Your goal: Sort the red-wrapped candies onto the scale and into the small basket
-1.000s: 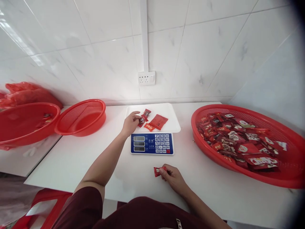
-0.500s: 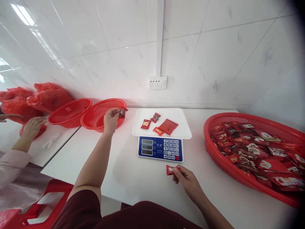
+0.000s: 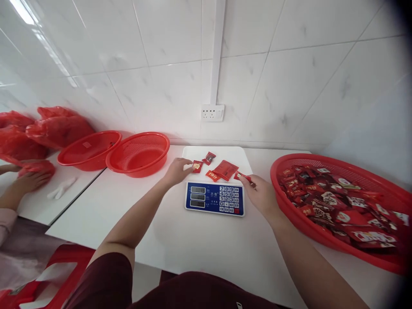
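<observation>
On the white tray [image 3: 236,155] of a blue-fronted digital scale [image 3: 214,199] lie several small wrapped packets. A larger flat red packet [image 3: 226,169] is among them, with a small orange-red one [image 3: 212,175] against it. Behind these lies a dark round-centred candy [image 3: 210,158]. My left hand [image 3: 177,172] is at the tray's left edge, thumb and index finger apart beside a red-and-cream packet [image 3: 197,166], its fingertips touching or almost touching it. My right hand [image 3: 261,195] pinches a small red wrapped candy [image 3: 241,176] over the tray's front right corner.
A large red basket [image 3: 275,171] full of wrapped snacks stands at right. Two red baskets, one nearer [image 3: 141,169] and one farther left [image 3: 85,163], stand by the wall. Red plastic bags [image 3: 61,128] and a co-worker's hands [image 3: 30,182] are at far left.
My left hand has moved right from the red basket to the tray; the dark candy it held is gone from its fingers. My right hand has carried its candy forward to the tray.
</observation>
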`<move>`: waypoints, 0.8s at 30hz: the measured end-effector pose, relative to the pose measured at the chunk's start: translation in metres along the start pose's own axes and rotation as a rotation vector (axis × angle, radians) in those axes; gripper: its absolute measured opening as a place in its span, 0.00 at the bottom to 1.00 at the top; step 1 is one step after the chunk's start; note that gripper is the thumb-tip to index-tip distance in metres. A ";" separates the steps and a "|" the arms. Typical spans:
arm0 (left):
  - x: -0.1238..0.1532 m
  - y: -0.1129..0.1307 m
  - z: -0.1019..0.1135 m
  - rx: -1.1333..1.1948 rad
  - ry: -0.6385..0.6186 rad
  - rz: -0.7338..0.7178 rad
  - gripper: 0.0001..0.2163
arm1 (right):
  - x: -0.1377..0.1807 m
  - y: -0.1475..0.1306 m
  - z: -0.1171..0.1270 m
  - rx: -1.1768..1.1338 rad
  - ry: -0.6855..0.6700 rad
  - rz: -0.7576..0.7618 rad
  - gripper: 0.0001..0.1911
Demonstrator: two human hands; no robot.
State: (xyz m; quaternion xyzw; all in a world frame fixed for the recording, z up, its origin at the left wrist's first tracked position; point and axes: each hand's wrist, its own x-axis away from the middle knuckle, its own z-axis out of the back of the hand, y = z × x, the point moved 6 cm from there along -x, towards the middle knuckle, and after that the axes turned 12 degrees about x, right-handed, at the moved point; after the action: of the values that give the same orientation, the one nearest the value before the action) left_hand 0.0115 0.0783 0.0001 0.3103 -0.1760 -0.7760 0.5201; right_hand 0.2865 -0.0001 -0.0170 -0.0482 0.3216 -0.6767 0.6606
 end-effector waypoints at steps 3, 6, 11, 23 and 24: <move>-0.002 0.024 -0.028 -0.097 -0.074 -0.085 0.14 | -0.007 -0.011 -0.001 0.139 0.037 0.097 0.24; -0.004 0.030 -0.039 -0.169 -0.133 -0.066 0.14 | -0.006 -0.019 0.001 0.163 0.058 0.163 0.24; -0.007 0.022 -0.035 -0.170 -0.145 -0.010 0.09 | 0.001 -0.017 0.008 0.097 0.070 0.181 0.22; -0.020 0.016 -0.036 -0.251 -0.133 -0.019 0.19 | 0.008 -0.022 0.004 -0.004 0.005 0.180 0.20; -0.022 0.017 -0.038 -0.253 -0.140 -0.017 0.19 | 0.009 -0.023 0.004 -0.010 -0.001 0.183 0.20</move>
State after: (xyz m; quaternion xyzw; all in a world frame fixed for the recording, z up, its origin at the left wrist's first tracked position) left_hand 0.0544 0.0933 -0.0113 0.1890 -0.1101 -0.8160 0.5351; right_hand 0.2671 -0.0119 -0.0057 -0.0223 0.3275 -0.6117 0.7197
